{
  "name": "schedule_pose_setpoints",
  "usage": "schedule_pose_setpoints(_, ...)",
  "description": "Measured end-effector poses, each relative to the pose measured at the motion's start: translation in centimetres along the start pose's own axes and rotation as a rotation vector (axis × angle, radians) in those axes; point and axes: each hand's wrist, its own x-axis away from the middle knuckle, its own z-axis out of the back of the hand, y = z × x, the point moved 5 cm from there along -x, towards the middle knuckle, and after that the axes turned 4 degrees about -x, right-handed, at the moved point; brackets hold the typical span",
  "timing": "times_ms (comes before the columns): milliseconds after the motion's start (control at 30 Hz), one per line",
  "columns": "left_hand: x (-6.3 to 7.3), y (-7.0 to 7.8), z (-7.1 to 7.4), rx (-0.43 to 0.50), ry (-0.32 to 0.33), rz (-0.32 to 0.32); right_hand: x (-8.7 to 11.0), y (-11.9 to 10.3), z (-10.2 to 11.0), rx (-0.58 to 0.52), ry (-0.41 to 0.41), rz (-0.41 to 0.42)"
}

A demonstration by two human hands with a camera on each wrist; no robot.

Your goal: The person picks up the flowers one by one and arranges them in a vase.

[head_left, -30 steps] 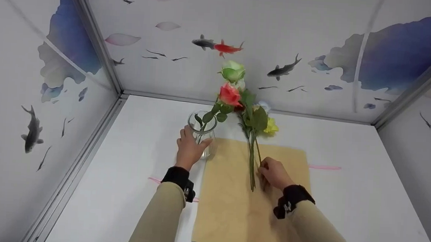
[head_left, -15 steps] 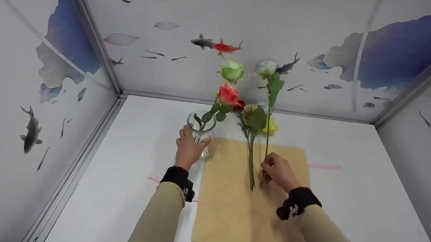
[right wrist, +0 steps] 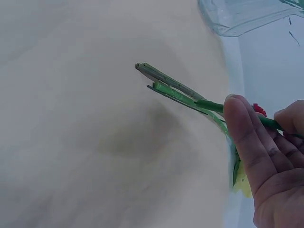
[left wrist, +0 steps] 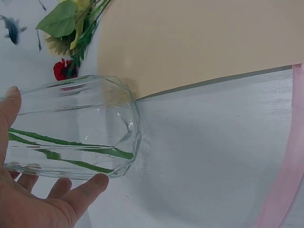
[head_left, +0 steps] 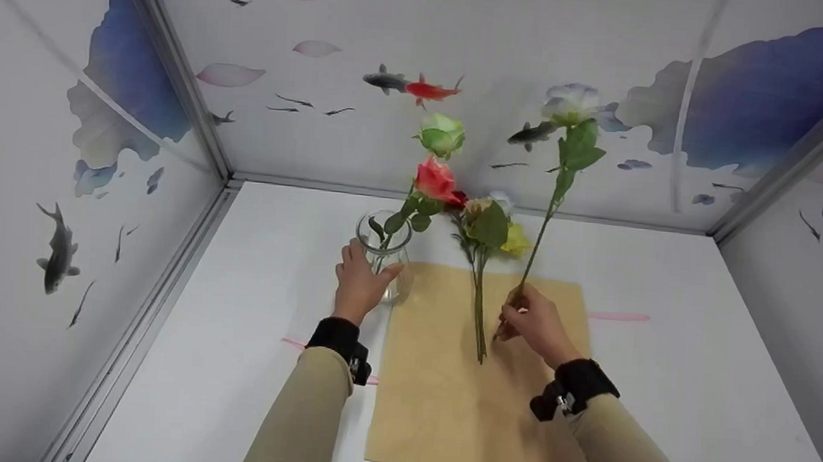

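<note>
A clear glass vase (head_left: 392, 287) stands at the left edge of the brown paper, and my left hand (head_left: 362, 285) holds its side, thumb and fingers around it. Two green stems (left wrist: 90, 152) show through the glass in the left wrist view. A pink-red rose (head_left: 435, 177) and a pale green rose (head_left: 442, 134) rise above the vase, leaning right. My right hand (head_left: 536, 323) pinches the stem of a white flower (head_left: 571, 103), held raised and tilted right. Left of that hand lies a bunch of flower stems (head_left: 480, 306), their lower ends on the paper.
Brown paper (head_left: 436, 404) covers the middle of the white table (head_left: 234, 320). A red flower (head_left: 456, 200) and a yellow flower (head_left: 517, 240) lie toward the back wall. Pink strips (head_left: 619, 316) mark the table. Printed walls enclose the back and sides.
My right hand has lifted the white flower away from the bunch, and its bloom has swung up and right. The left hand stays on the vase.
</note>
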Motion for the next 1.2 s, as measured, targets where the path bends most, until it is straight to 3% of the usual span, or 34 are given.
schedule_pose_setpoints(367, -0.1, -0.1, -0.2, -0.018, -0.009, 0.012, 0.4, -0.8, 0.8, -0.046, 0.040, 0.069)
schedule_pose_setpoints(700, -0.2, -0.1, -0.2, -0.019, -0.020, 0.019, 0.4, -1.9, 1.8, 0.031, 0.101, 0.157)
schedule_pose_setpoints(1200, 0.0, 0.1, 0.0, 0.004, -0.011, 0.008, 0.5, -3.0, 3.3, -0.060, 0.128, 0.235)
